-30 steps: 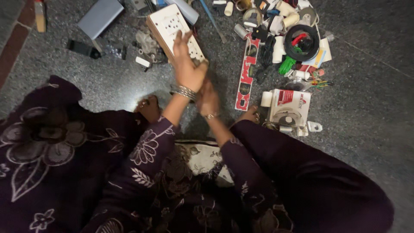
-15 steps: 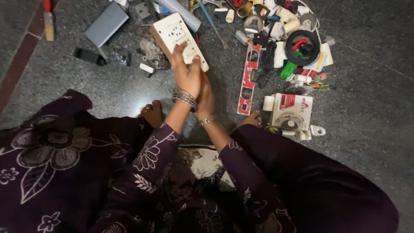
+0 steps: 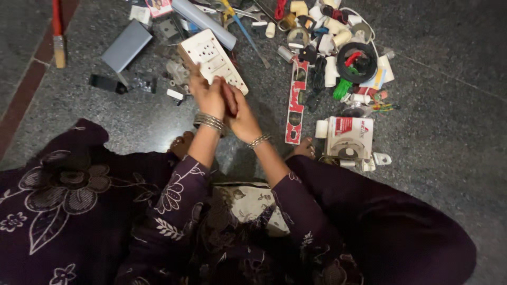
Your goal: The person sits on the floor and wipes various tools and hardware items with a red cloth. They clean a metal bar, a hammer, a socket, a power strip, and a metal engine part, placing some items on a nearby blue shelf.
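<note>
Both hands at a white socket board on the floor.

The left hand [image 3: 207, 96] and right hand [image 3: 240, 108] press close together, touching each other, at the near end of the socket board [image 3: 211, 58], which lies flat and slanted on the grey stone floor [image 3: 443, 105]. The left hand's fingers rest on the board's face; the right hand curls against the left, and I cannot tell whether it grips anything. Bangles circle both wrists. Just right of the hands lies a red spirit level [image 3: 296, 103], with a white box [image 3: 348, 138] beyond it and a black cable coil [image 3: 357, 62] among small parts above. Left of the board lie a grey case [image 3: 127, 45] and a red-handled brush [image 3: 57, 31].
</note>
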